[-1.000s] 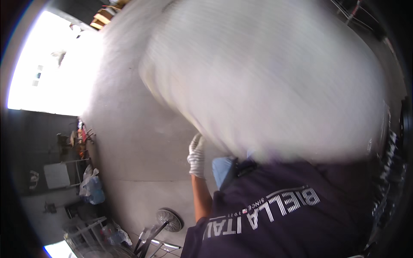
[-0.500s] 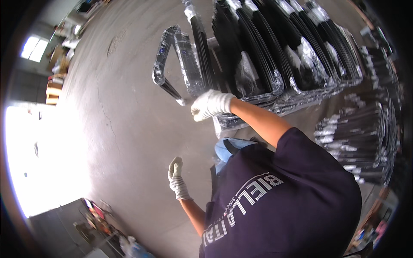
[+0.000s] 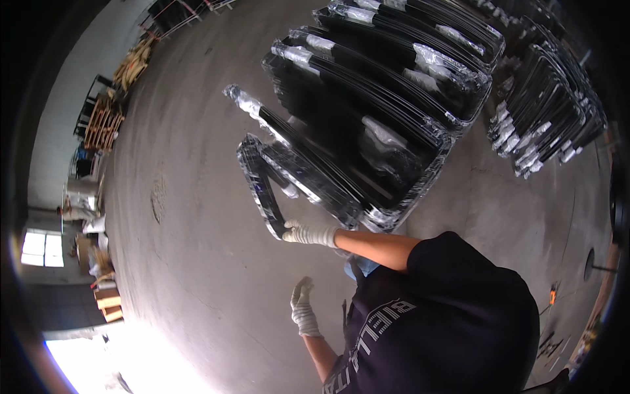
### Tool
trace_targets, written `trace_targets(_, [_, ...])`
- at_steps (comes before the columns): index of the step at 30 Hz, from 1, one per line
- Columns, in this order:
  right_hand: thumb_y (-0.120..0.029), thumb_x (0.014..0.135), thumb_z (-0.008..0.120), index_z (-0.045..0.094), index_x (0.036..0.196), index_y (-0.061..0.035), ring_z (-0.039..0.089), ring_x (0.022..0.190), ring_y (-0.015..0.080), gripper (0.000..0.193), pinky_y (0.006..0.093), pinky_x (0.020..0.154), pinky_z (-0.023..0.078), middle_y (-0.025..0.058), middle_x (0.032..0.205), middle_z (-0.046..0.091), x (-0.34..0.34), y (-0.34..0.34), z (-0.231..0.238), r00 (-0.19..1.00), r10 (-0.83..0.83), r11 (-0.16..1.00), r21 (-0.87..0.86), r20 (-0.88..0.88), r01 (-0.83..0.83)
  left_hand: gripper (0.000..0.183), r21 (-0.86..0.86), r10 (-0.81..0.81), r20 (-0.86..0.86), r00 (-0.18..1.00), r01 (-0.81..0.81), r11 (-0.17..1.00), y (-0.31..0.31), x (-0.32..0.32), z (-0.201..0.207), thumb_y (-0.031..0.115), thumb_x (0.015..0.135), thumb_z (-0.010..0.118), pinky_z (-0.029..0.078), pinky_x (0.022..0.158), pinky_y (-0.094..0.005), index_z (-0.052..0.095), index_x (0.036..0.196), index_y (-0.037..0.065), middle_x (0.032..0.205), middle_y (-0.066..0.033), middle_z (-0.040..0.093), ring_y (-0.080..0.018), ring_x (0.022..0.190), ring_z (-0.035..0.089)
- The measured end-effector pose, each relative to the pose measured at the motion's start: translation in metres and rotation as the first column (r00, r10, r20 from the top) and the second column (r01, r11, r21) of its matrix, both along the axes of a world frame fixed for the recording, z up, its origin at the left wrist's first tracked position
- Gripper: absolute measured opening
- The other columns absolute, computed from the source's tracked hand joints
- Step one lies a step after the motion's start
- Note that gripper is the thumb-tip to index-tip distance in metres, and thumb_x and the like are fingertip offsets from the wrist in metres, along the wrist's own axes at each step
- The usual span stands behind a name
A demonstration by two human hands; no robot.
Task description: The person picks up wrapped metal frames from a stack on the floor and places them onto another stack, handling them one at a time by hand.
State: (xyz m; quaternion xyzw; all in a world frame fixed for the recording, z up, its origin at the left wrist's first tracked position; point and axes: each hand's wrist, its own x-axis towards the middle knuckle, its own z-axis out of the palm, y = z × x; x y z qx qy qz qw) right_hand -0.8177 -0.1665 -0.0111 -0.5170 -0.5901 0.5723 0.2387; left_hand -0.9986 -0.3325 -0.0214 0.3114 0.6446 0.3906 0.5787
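My right hand (image 3: pixel 308 233), in a white glove, grips the lower corner of a thin black frame (image 3: pixel 259 187) wrapped in clear film. The frame leans against the front of a row of black curved panels (image 3: pixel 367 131), also film-wrapped, standing on edge on the concrete floor (image 3: pixel 197 262). My left hand (image 3: pixel 303 307), gloved too, hangs free below it with its fingers loose, holding nothing and touching nothing. My dark shirt (image 3: pixel 446 322) fills the lower right.
A second bundle of black wrapped panels (image 3: pixel 545 111) stands at the right. Wooden pallets (image 3: pixel 105 121) and stacked timber (image 3: pixel 134 62) line the far left wall. A bright doorway (image 3: pixel 125 368) glares at the lower left. Small tools (image 3: pixel 552 293) lie on the floor at the right.
The view has swung down from a white blur onto the floor and panels. My right hand has reached out and closed on the frame's corner. My left hand stays low and empty.
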Motion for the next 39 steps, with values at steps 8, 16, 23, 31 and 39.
trace_targets(8, [-0.038,0.067,0.065,0.026,0.129,0.0022,0.056,0.102,0.0355,0.083,0.0417,0.088,0.041,0.0247,0.11,0.055,-0.062,0.059,-0.01,0.921,-0.304,0.892,-0.267,0.245,0.365,0.03,0.132,-0.295,-0.024,0.955,0.295,0.946,0.151,-0.053,0.027,0.014,0.086,0.057,0.043,0.09,-0.0295,0.058,0.111,-0.001,0.106,-0.0096,0.061,-0.0169,0.098,0.057])
trace_targets(16, [-0.024,0.06,0.075,0.041,0.119,-0.0021,0.057,0.094,0.0259,0.071,0.0333,0.082,0.045,0.0167,0.101,0.058,-0.102,0.075,-0.056,0.698,-0.716,0.682,-0.223,-0.015,0.696,0.039,0.131,-0.66,-0.166,0.732,0.68,0.721,0.253,-0.1,-0.021,0.023,0.085,0.059,0.038,0.088,-0.0256,0.053,0.12,0.007,0.109,-0.0027,0.058,-0.0124,0.101,0.051])
trace_targets(23, [-0.028,0.061,0.077,0.038,0.128,-0.0072,0.061,0.081,0.0211,0.08,0.0302,0.074,0.048,0.0116,0.091,0.062,-0.157,0.077,-0.013,0.711,-0.669,0.676,-0.221,0.217,0.703,0.035,0.02,-0.576,0.351,0.738,0.609,0.793,0.345,-0.09,-0.021,0.013,0.086,0.056,0.039,0.092,-0.025,0.049,0.121,0.01,0.12,-0.0067,0.052,-0.0149,0.113,0.046])
trace_targets(31, [-0.038,0.064,0.076,0.05,0.113,-0.007,0.058,0.082,0.016,0.064,0.0265,0.075,0.044,0.0065,0.091,0.062,-0.253,0.084,-0.013,0.616,-0.786,0.599,-0.183,0.051,0.779,0.047,-0.237,-0.623,0.293,0.725,0.686,0.688,0.409,-0.176,-0.021,0.04,0.08,0.061,0.041,0.079,-0.0331,0.048,0.121,0.018,0.099,0.0023,0.06,-0.0125,0.084,0.057])
trace_targets(39, [-0.052,0.073,0.063,0.057,0.112,-0.0081,0.06,0.089,0.0187,0.059,0.0306,0.078,0.044,0.0092,0.096,0.064,-0.285,0.072,-0.047,0.203,-0.96,0.175,-0.158,0.19,0.972,0.037,-0.188,-0.436,0.698,0.568,0.733,0.654,0.459,-0.182,-0.025,0.033,0.08,0.064,0.05,0.074,-0.0387,0.056,0.108,0.009,0.094,-0.0057,0.062,-0.0235,0.087,0.059])
